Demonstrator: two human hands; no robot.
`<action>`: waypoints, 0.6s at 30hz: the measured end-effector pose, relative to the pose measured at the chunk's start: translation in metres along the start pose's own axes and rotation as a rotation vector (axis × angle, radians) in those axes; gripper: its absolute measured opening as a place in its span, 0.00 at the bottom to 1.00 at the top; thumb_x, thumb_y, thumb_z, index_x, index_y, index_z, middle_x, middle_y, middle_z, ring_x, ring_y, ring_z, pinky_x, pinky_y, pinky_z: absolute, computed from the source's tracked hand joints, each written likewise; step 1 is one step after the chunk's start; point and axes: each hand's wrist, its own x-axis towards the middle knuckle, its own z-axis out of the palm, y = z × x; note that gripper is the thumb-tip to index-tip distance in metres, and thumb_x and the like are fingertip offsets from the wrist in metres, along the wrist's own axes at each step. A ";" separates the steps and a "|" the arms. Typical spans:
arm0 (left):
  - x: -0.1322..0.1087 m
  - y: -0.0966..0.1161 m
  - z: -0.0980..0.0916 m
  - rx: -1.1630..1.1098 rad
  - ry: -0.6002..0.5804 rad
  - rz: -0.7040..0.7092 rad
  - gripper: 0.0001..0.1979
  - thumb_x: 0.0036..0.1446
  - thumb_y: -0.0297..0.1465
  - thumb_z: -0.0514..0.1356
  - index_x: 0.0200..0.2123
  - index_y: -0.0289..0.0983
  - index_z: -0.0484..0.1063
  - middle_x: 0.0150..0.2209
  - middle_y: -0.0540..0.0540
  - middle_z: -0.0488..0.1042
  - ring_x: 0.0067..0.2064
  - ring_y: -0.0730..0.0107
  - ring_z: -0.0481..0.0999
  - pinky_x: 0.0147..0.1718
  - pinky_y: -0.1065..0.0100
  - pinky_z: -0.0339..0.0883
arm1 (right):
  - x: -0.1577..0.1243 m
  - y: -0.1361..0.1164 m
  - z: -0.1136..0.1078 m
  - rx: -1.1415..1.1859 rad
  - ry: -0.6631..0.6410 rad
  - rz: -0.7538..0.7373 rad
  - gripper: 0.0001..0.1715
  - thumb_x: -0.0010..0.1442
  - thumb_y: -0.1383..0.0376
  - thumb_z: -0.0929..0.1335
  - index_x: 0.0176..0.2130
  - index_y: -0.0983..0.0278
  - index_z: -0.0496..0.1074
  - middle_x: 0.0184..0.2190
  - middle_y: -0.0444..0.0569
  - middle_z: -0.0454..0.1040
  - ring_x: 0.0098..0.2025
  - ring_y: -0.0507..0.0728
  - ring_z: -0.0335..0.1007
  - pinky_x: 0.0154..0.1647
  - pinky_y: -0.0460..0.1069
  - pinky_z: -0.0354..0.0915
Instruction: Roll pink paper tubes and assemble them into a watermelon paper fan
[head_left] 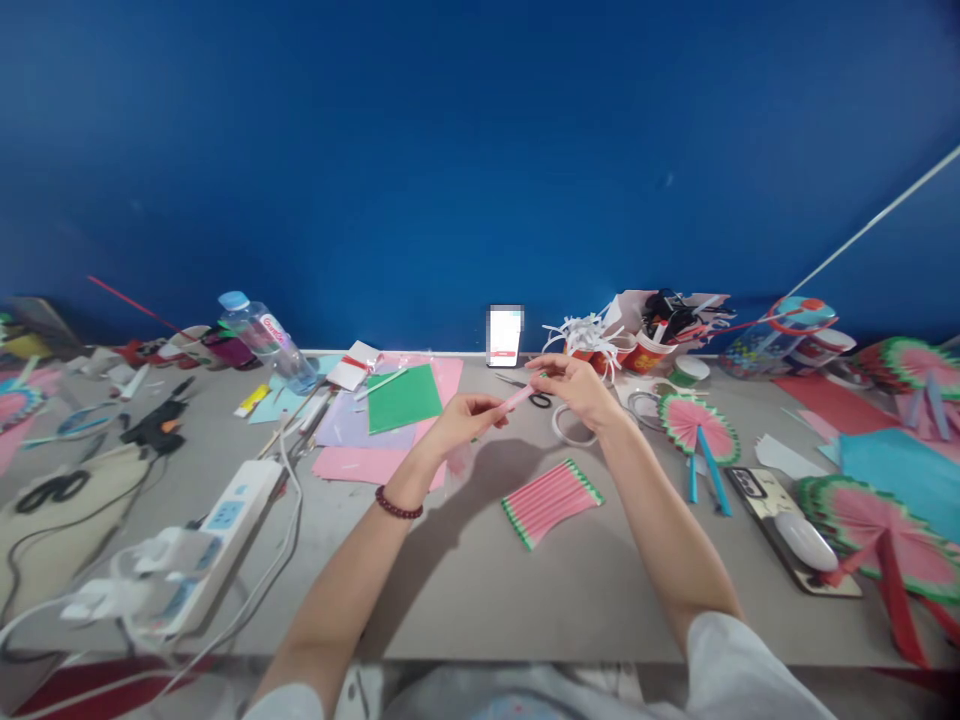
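Note:
My left hand (463, 420) and my right hand (574, 385) are raised above the grey table (450, 570), both pinched on a thin folded pink paper strip (517, 398) stretched between them. A dark bead bracelet (397, 505) sits on my left wrist. Below the hands lies a pleated pink paper with green edges (551, 502). Scissors (532, 395) lie just behind the strip.
Pink, green and lilac paper sheets (394, 405) lie at the left, with a power strip (217, 525), glue gun (154, 425) and water bottle (266, 340). Finished pink paper fans (697, 425) sit at the right, by a phone (787, 525) and tape ring (570, 425). A lit phone (504, 335) leans on the blue wall.

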 end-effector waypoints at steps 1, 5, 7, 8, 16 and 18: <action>0.000 0.001 0.000 -0.010 0.012 -0.001 0.16 0.49 0.42 0.61 0.34 0.36 0.77 0.28 0.46 0.76 0.23 0.78 0.64 0.18 0.74 0.49 | 0.000 0.000 0.001 -0.005 0.011 -0.006 0.17 0.44 0.62 0.74 0.36 0.64 0.75 0.27 0.44 0.74 0.29 0.52 0.72 0.36 0.50 0.67; 0.000 0.001 -0.001 -0.063 0.025 0.034 0.15 0.47 0.41 0.62 0.31 0.35 0.78 0.29 0.44 0.77 0.29 0.72 0.71 0.20 0.74 0.52 | 0.000 0.004 0.003 -0.051 0.028 -0.027 0.15 0.46 0.61 0.73 0.35 0.65 0.75 0.26 0.46 0.75 0.30 0.54 0.72 0.35 0.51 0.69; 0.000 0.000 -0.001 -0.078 0.023 0.039 0.14 0.47 0.41 0.62 0.31 0.35 0.78 0.29 0.44 0.78 0.30 0.72 0.72 0.21 0.74 0.53 | -0.002 0.003 0.005 -0.137 0.040 -0.082 0.16 0.48 0.62 0.72 0.39 0.65 0.74 0.29 0.48 0.76 0.32 0.55 0.73 0.37 0.53 0.69; 0.000 0.000 -0.001 -0.090 0.028 0.038 0.14 0.47 0.40 0.62 0.31 0.35 0.78 0.29 0.44 0.78 0.29 0.72 0.72 0.21 0.74 0.54 | -0.003 0.002 0.006 -0.214 0.063 -0.146 0.17 0.50 0.62 0.72 0.41 0.64 0.74 0.33 0.49 0.77 0.36 0.56 0.74 0.40 0.54 0.69; -0.001 0.005 -0.003 -0.149 0.109 0.063 0.13 0.47 0.39 0.61 0.25 0.34 0.76 0.24 0.46 0.74 0.25 0.76 0.68 0.22 0.74 0.57 | -0.021 -0.013 0.023 -0.880 0.144 -0.803 0.09 0.60 0.67 0.65 0.37 0.59 0.75 0.42 0.50 0.75 0.48 0.60 0.67 0.52 0.58 0.62; -0.003 0.008 -0.004 -0.128 0.112 0.055 0.13 0.48 0.39 0.61 0.25 0.34 0.76 0.23 0.47 0.73 0.25 0.76 0.67 0.21 0.75 0.56 | -0.022 -0.012 0.027 -0.907 0.092 -0.836 0.10 0.61 0.68 0.64 0.37 0.60 0.75 0.38 0.48 0.77 0.45 0.58 0.69 0.49 0.56 0.64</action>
